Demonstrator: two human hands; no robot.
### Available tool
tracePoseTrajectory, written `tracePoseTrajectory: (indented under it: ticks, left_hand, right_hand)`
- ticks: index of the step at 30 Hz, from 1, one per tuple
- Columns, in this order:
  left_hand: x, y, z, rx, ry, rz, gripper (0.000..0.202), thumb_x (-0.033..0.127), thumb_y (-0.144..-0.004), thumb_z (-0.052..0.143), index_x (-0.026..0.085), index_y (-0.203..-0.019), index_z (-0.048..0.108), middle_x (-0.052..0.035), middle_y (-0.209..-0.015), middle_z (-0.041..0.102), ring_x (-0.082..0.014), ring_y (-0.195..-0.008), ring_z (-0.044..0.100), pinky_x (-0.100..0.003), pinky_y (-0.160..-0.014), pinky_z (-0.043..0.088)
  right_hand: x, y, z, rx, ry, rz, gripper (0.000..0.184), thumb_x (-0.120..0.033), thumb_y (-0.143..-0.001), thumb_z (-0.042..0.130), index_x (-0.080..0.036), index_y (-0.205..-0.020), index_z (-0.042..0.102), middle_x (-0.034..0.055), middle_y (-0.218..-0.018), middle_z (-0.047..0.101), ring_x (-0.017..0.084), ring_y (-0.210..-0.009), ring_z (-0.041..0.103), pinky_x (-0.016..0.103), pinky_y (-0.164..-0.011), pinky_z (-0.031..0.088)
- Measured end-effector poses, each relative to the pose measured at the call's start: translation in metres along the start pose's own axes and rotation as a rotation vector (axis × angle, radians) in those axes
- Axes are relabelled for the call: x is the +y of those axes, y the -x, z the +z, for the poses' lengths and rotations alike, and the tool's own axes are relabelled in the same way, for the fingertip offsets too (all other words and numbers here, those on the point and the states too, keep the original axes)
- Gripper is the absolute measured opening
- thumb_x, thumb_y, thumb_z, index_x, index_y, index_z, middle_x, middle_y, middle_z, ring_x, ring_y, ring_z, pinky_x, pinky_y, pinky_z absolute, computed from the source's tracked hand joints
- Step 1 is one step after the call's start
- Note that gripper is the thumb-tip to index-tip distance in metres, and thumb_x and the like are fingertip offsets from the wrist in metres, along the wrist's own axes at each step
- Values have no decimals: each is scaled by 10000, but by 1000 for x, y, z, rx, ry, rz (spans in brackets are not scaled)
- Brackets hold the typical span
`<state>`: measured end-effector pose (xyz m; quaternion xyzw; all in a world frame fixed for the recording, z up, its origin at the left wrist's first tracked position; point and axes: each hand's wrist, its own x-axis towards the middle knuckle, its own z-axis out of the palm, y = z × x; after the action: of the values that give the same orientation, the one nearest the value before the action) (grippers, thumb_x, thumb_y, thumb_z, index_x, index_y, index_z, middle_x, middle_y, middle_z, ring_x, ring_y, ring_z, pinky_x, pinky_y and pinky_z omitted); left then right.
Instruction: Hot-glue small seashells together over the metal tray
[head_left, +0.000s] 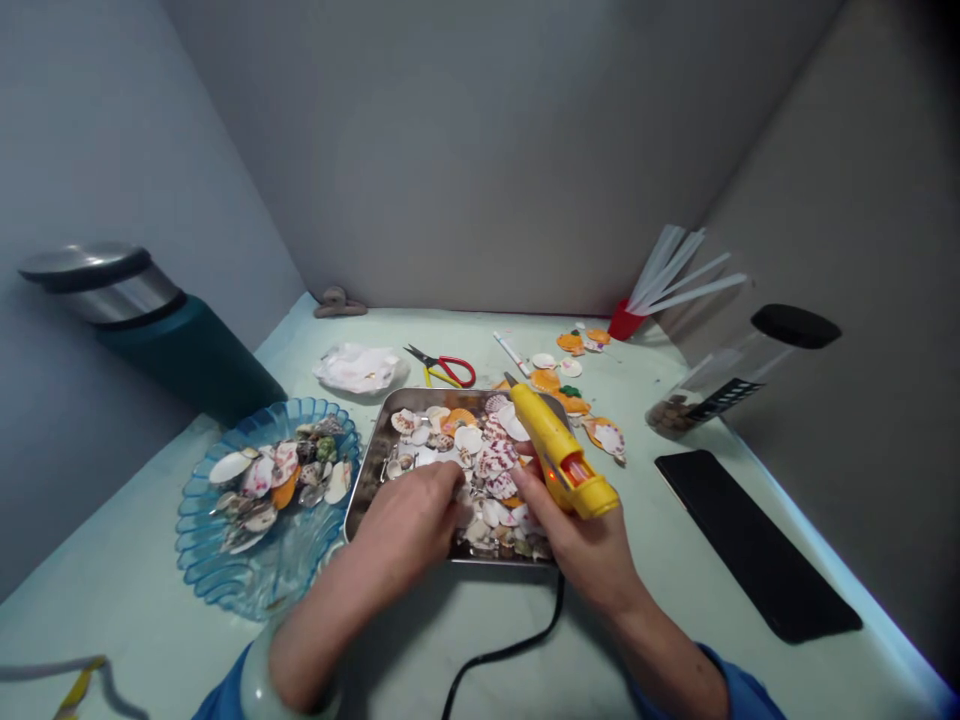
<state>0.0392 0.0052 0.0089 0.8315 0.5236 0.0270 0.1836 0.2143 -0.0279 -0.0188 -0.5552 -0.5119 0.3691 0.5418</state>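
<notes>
My right hand (592, 550) is closed around a yellow hot glue gun (551, 440), its nozzle tilted up to the left and a small orange light glowing on its side. A purple-striped scallop shell (496, 460) lies at the fingertips of that hand; whether they grip it I cannot tell. Over the metal tray (365, 490) full of seashells, my left hand (420, 510) is curled with its fingers pointing down among the shells. What those fingers hold, if anything, is hidden. A black cord (510, 652) runs from below the tray toward me.
On the left stand a blue glass dish (292, 560) with shells and a teal bottle (195, 350). Scissors (450, 372), a white bundle (360, 368) and a marker (511, 355) lie behind. Rightward are orange shell pieces (574, 403), a red cup (624, 322) of glue sticks, a jar (701, 390) and a phone (757, 545).
</notes>
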Motion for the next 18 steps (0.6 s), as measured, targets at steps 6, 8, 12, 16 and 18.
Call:
tracePoseTrajectory:
  ticks: [6, 8, 12, 16, 18]
  left_hand:
    - [-12, 9, -12, 3, 896, -189, 369, 300, -846, 529, 165, -1188, 566, -89, -992, 692, -199, -832, 648, -323, -741, 497]
    - [-13, 10, -12, 3, 1107, -289, 442, 308, -795, 615, 152, -1205, 565, -35, -803, 681, -157, -692, 618, -270, -633, 472]
    - [-17, 7, -10, 130, 1216, -323, 491, 251, -689, 742, 160, -1156, 621, 20, -717, 620, -97, -595, 531, -212, -530, 387]
    - [-21, 4, -9, 207, 1434, -241, 451, 223, -659, 778, 167, -1068, 596, -35, -956, 662, -107, -672, 588, -225, -562, 451]
    - [-22, 3, -8, 221, 1496, -198, 381, 235, -678, 775, 159, -1002, 590, -59, -1018, 660, -104, -654, 596, -224, -535, 460]
  right_hand:
    - [1, 0, 0, -14, -11, -23, 229, -334, -843, 654, -208, -1033, 647, 18, -819, 677, 179, -698, 653, 299, -659, 555]
    - [2, 0, 0, -21, -11, -35, 219, -326, -841, 659, -215, -1030, 649, 15, -852, 684, 176, -728, 656, 291, -687, 550]
    - [2, 0, -2, -35, 3, -8, 233, -342, -835, 670, -225, -1036, 651, 8, -862, 693, 165, -699, 648, 278, -651, 545]
    - [-3, 0, -6, -111, -13, 16, 220, -352, -843, 659, -221, -1020, 658, 9, -820, 704, 186, -721, 667, 294, -670, 557]
    - [-5, 0, -8, -151, 3, -21, 194, -337, -844, 658, -224, -1002, 672, 18, -855, 721, 199, -763, 681, 308, -724, 559]
